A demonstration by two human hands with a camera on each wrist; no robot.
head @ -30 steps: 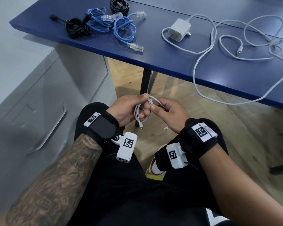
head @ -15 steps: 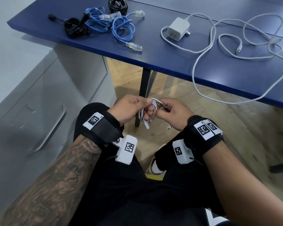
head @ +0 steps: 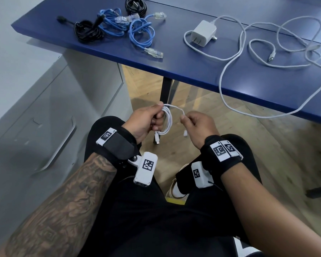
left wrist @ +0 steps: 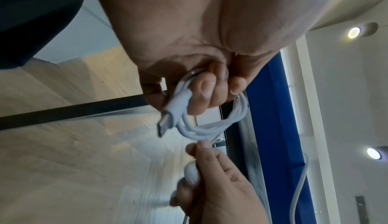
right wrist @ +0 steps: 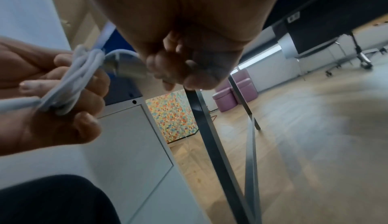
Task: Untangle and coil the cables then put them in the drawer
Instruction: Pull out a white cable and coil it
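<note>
Above my lap, my left hand (head: 152, 119) grips a small coil of white cable (head: 167, 120), its loops wrapped round the fingers; a plug hangs below the coil (head: 157, 139). My right hand (head: 194, 121) pinches the cable's free end a short way to the right, with the other plug dangling under it. In the left wrist view the coil (left wrist: 212, 128) hangs from my left fingers (left wrist: 208, 88) and the right hand (left wrist: 210, 177) sits just below. The right wrist view shows the coil (right wrist: 69, 78) round the left fingers.
On the blue table (head: 174, 58) lie a white charger with a long loose cable (head: 204, 35), blue network cables (head: 139, 32) and black cables (head: 87, 31). A grey drawer cabinet (head: 50, 130) with a handle stands at my left. Table legs (head: 165, 88) rise ahead.
My right hand has drawn away to the right, pulling the free end of the white cable out from the coil. The left hand keeps its hold on the coil.
</note>
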